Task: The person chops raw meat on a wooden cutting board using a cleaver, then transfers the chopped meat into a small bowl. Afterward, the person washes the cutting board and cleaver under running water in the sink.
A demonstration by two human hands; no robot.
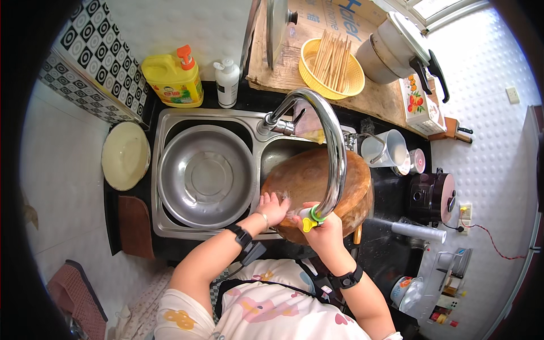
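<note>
A thick round wooden chopping board (297, 174) lies tilted over the right sink basin. My left hand (273, 209) rests with its fingers apart at the board's left front edge, where water splashes. With my right hand (323, 229) I grip the spray nozzle (307, 214) at the end of the curved chrome faucet (338, 153); the nozzle has a green ring and a yellow tab. Water appears to run from it onto the board. A large stainless steel basin (208, 176) sits in the left sink bowl, beside my left hand.
Behind the sink stand a yellow detergent jug (176, 80), a white pump bottle (226, 83) and a yellow basket (355, 87) of chopsticks. A cream bowl (126, 156) is at the left. A clear plastic pitcher (393, 146) and a dark rice cooker (427, 197) stand on the right.
</note>
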